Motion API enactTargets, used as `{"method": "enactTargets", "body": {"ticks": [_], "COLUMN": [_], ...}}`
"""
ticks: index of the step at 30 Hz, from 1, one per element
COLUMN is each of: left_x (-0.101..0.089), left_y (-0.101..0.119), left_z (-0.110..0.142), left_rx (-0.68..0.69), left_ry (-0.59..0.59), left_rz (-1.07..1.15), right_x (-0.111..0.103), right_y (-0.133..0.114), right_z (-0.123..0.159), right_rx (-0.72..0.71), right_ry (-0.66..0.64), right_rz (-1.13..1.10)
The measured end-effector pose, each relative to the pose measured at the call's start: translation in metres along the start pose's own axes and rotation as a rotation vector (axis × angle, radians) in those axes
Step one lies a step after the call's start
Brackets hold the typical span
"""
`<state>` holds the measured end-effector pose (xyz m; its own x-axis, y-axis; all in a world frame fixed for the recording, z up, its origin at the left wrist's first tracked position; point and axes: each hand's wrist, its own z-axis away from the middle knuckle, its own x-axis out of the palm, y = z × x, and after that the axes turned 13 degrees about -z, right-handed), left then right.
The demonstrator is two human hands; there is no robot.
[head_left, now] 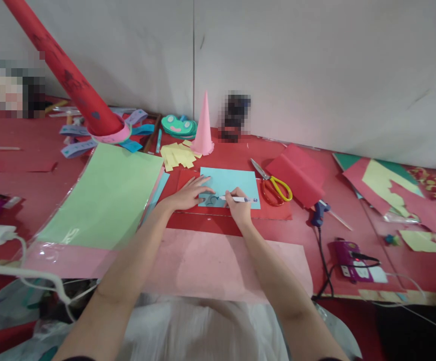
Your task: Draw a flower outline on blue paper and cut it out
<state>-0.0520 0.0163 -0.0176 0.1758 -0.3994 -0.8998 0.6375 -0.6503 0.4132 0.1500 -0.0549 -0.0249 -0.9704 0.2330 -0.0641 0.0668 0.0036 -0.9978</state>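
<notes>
A light blue sheet of paper (233,183) lies on a red sheet in the middle of the table. My left hand (188,194) rests flat on the blue sheet's left edge, fingers stretched out. My right hand (238,206) is closed round a white pen (240,199), whose tip touches the blue paper beside a small drawn outline (212,200). A large pink sheet (218,263) lies under my forearms.
Scissors (274,186) with yellow and red handles lie right of the blue sheet, then folded red paper (296,173) and a glue gun (321,211). A green sheet (107,195) lies left. A pink cone (204,125), yellow strips (178,155) and a red tube (67,72) stand behind.
</notes>
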Motion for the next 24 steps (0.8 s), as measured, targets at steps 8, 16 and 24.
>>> {"method": "enactTargets", "body": {"ticks": [8,16,24], "left_x": [0.0014,0.0007,-0.0014], "left_y": [-0.0008,-0.0009,0.0011], "left_z": [-0.0003,0.0012,0.0014], "left_rx": [-0.003,-0.004,-0.027], "left_ry": [0.001,-0.004,-0.027], "left_rz": [0.003,0.0,-0.001], "right_x": [-0.0007,-0.0006,0.0001], "right_y": [-0.0008,0.0007,-0.0005], "right_z": [0.0,-0.0015,-0.0008], "right_rx": [-0.014,0.011,-0.001], "right_ry": [0.017,0.004,0.007], "right_rz": [0.002,0.001,-0.005]}}
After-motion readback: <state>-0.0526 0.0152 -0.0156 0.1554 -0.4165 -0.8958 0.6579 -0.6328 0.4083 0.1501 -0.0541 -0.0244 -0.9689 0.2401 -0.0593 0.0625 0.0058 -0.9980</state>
